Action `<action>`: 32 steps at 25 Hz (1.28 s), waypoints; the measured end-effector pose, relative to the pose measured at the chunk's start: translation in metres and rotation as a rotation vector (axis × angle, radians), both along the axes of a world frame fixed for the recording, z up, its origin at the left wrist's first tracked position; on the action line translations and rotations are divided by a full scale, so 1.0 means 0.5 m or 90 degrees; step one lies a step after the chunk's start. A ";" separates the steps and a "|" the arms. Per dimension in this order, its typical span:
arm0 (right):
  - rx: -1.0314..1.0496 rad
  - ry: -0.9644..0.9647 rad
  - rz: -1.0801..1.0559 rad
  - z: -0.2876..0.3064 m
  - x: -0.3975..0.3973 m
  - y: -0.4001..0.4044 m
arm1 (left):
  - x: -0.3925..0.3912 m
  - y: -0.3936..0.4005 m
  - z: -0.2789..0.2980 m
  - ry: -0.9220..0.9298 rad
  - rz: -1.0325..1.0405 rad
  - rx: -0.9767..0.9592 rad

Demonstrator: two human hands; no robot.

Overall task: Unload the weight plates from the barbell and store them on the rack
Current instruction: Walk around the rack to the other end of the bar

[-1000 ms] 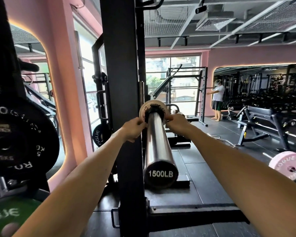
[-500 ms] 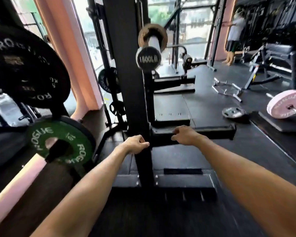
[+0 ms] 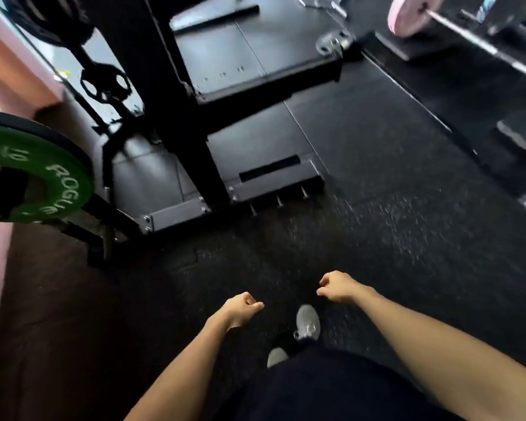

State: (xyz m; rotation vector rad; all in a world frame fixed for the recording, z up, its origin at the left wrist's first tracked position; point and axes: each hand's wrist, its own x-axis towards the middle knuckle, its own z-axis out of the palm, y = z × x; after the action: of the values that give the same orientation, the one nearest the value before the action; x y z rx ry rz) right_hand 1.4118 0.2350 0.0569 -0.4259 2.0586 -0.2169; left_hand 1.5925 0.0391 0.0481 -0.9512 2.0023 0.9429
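I look down at the black rubber floor. My left hand (image 3: 243,308) is curled into a fist and holds nothing. My right hand (image 3: 337,288) hangs beside it with loosely curled fingers, also holding nothing. A green Rogue plate (image 3: 47,180) sits on a storage peg at the left edge. Small black plates (image 3: 105,83) hang on the rack further back. The black rack upright (image 3: 176,95) rises from its floor base ahead of my hands. The barbell I was at is out of view.
A pink plate (image 3: 412,13) on another bar lies on the floor at the top right. A small metal plate (image 3: 331,42) lies on the floor near it. My grey shoes (image 3: 308,322) stand below my hands. A pink wall (image 3: 0,65) borders the left.
Both hands left the small plate on the bar's sleeve and dropped low. My view swung down from the barbell to the floor and rack base.
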 end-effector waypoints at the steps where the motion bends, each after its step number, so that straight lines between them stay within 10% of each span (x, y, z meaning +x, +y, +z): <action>1: 0.019 -0.013 -0.029 -0.017 0.038 0.045 | 0.015 0.031 -0.017 -0.016 -0.025 0.015; 14: 0.049 -0.046 -0.394 -0.064 0.145 0.434 | -0.130 0.332 -0.084 -0.099 -0.445 0.051; 32: 0.046 -0.053 -0.360 -0.078 -0.520 0.678 | -0.822 0.550 -0.120 -0.028 -0.423 -0.011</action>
State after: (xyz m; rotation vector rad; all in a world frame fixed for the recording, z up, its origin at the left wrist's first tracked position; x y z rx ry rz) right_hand 1.1518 0.5741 0.0181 0.2183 2.0549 -0.4863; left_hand 1.1816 0.3141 -0.0121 -0.2608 2.0791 0.5230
